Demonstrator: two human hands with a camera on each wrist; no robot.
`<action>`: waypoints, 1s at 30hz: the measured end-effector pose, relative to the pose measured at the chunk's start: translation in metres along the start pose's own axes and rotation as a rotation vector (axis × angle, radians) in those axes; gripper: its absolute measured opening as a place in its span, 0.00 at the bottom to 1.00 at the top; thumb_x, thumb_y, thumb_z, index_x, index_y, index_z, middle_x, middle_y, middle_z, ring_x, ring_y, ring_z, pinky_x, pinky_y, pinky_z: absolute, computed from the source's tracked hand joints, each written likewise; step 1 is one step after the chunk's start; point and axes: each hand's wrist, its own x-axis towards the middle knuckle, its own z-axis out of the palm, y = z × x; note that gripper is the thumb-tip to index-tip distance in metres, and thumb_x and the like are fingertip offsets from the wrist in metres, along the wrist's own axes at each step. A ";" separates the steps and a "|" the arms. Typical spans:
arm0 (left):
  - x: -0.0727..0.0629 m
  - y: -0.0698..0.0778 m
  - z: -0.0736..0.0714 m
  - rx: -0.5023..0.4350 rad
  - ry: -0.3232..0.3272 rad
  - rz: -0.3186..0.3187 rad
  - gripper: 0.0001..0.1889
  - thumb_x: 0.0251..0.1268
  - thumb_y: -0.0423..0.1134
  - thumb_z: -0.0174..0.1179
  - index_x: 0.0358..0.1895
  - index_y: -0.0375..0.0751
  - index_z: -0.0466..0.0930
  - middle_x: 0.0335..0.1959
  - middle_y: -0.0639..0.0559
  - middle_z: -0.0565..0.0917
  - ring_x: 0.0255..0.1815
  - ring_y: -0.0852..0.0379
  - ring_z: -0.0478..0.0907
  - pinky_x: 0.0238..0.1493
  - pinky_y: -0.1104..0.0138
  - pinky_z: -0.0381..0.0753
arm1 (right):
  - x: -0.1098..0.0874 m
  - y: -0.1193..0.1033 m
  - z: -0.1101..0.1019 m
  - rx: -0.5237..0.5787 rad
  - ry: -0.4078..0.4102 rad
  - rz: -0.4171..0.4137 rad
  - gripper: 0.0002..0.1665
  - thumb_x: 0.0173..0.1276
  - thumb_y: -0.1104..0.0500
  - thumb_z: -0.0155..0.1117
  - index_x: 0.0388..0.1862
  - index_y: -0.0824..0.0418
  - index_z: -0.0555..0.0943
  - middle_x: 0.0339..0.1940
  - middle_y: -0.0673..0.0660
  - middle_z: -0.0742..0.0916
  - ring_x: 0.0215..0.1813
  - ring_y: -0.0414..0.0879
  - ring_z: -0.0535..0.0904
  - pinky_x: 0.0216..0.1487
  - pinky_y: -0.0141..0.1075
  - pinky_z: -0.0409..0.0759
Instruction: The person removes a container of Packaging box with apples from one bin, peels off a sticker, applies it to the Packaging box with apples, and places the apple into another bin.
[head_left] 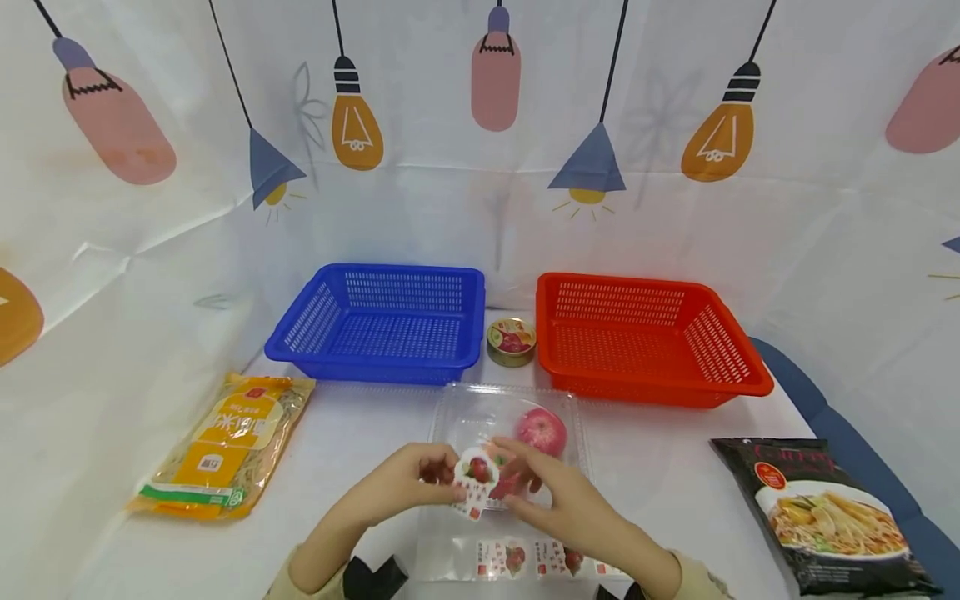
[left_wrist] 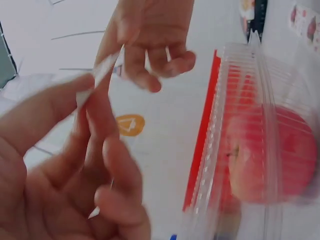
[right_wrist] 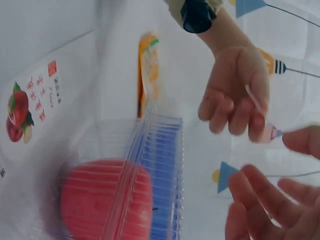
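My left hand [head_left: 397, 487] pinches a small white label [head_left: 478, 471] printed with red apples, between thumb and fingertip. In the left wrist view the label [left_wrist: 97, 80] appears nearly edge-on. Facing it, my right hand [head_left: 577, 500] has its fingers spread and thumb apart, with nothing between them. Below both hands stands a clear plastic clamshell box [head_left: 457, 408], with a red apple [head_left: 542, 431] in it. More red fruit shows lower in the box, partly hidden behind the label and right hand. In front of the box lies a backing strip [head_left: 446, 560] with several matching labels.
A blue basket [head_left: 375, 371] and a red basket [head_left: 645, 392] stand at the back, with a small round can [head_left: 512, 342] between them. A yellow noodle bag [head_left: 232, 442] lies at left, a black noodle bag [head_left: 832, 517] at right.
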 end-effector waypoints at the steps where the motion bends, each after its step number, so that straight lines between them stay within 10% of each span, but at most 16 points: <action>1: 0.007 0.001 0.002 0.009 0.044 -0.026 0.09 0.55 0.36 0.64 0.30 0.33 0.75 0.24 0.57 0.74 0.25 0.66 0.69 0.25 0.74 0.69 | 0.003 0.002 0.000 0.017 0.041 0.024 0.33 0.62 0.57 0.63 0.66 0.54 0.65 0.37 0.45 0.83 0.35 0.36 0.76 0.38 0.30 0.76; 10: 0.051 -0.011 0.017 0.191 0.311 -0.091 0.11 0.50 0.41 0.68 0.27 0.40 0.76 0.22 0.55 0.78 0.27 0.61 0.72 0.27 0.70 0.70 | 0.023 0.021 0.000 -0.018 0.202 0.252 0.35 0.57 0.63 0.66 0.64 0.57 0.68 0.29 0.44 0.79 0.28 0.36 0.72 0.29 0.28 0.73; 30: 0.074 -0.018 0.038 0.620 0.452 -0.053 0.10 0.46 0.41 0.70 0.21 0.47 0.75 0.18 0.61 0.78 0.27 0.59 0.68 0.39 0.61 0.64 | 0.040 0.045 0.009 -0.282 0.277 0.338 0.36 0.49 0.66 0.70 0.60 0.56 0.72 0.21 0.44 0.77 0.21 0.35 0.65 0.21 0.30 0.64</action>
